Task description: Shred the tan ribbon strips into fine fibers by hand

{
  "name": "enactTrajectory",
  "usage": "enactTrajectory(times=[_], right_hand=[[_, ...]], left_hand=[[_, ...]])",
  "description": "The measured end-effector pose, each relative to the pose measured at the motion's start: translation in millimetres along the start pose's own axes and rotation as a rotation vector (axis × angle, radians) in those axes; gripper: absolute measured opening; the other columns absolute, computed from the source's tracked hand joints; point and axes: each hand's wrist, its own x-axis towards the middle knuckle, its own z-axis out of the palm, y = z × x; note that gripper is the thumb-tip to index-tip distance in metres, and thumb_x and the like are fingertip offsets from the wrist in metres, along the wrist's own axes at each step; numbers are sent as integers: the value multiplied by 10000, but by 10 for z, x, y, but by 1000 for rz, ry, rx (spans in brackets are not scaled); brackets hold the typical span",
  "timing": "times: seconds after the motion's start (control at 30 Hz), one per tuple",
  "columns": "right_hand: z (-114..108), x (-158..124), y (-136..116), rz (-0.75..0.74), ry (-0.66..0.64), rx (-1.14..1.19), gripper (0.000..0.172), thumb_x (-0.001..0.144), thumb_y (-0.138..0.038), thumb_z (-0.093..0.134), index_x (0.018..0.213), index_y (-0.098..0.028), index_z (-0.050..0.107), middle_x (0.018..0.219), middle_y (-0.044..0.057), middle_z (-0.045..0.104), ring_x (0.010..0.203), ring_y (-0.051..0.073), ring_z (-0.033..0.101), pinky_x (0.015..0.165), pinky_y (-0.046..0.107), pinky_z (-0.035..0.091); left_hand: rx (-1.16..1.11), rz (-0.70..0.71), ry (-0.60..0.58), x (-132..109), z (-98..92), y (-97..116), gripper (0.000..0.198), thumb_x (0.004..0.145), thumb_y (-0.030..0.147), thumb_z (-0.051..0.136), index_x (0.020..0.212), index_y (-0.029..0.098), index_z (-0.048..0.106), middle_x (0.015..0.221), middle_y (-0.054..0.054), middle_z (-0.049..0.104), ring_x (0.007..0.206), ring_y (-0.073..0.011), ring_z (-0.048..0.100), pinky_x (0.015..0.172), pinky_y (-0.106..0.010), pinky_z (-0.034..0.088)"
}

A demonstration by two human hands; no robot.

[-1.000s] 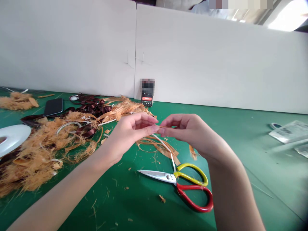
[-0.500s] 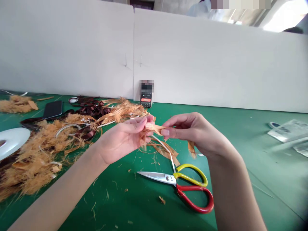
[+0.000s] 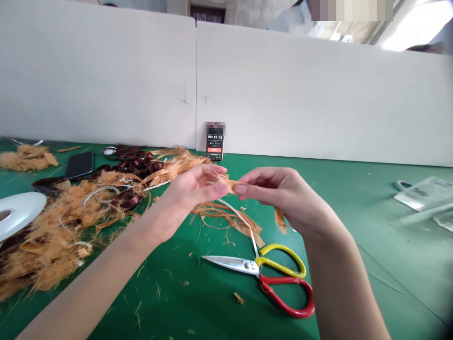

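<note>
A tan ribbon [image 3: 232, 185] with a frayed end is stretched between my two hands above the table. My left hand [image 3: 193, 192] pinches it near the frayed threads, thumb on top. On the other side my right hand [image 3: 274, 189] grips the ribbon between thumb and fingers, and its tail hangs below the palm. Under the hands lie scissors [image 3: 260, 269] with one yellow and one red handle, blades pointing left. Several flat tan strips [image 3: 237, 219] and a thin white strip [image 3: 244, 218] rest behind the scissors.
Frayed tan fibre [image 3: 53, 245] heaps up at the left beside a white spool [image 3: 21, 212]. Dark brown ribbon [image 3: 138, 163] and a dark phone [image 3: 79, 164] lie behind. Another phone [image 3: 214, 144] leans on the white partition [image 3: 300, 94]. Clear plastic packets [image 3: 424, 192] lie at right.
My left hand's thumb has shifted right, closer to the right fingertips, and the frayed threads that hung below it now point up and left. The right hand keeps its grip.
</note>
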Motion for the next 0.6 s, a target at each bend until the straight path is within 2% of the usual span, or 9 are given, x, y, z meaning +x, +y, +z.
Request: enactTrajectory(times=[0.23, 0.37, 0.6], right_hand=[[42, 7, 22, 16, -46, -45, 119, 711, -276, 761, 760, -193, 692, 733, -14, 677, 692, 95, 615, 659, 237, 495], [35, 11, 52, -23, -69, -50, 163, 739, -326, 737, 777, -179, 680, 785, -4, 659, 756, 103, 591, 699, 240, 460], [58, 20, 49, 20, -116, -204, 241, 838, -387, 613, 774, -155, 609, 727, -11, 543, 674, 97, 470, 618, 250, 370]], left_hand=[[177, 22, 97, -36, 61, -21, 257, 724, 249, 786, 947, 211, 664, 898, 34, 671, 871, -91, 621, 761, -160, 479], [206, 8, 93, -33, 73, -23, 243, 718, 233, 784, 924, 206, 659, 858, 36, 683, 833, -97, 644, 750, -173, 507], [222, 0, 60, -59, 104, -8, 221, 719, 204, 783, 908, 223, 668, 828, 57, 713, 787, -69, 667, 684, -115, 511]])
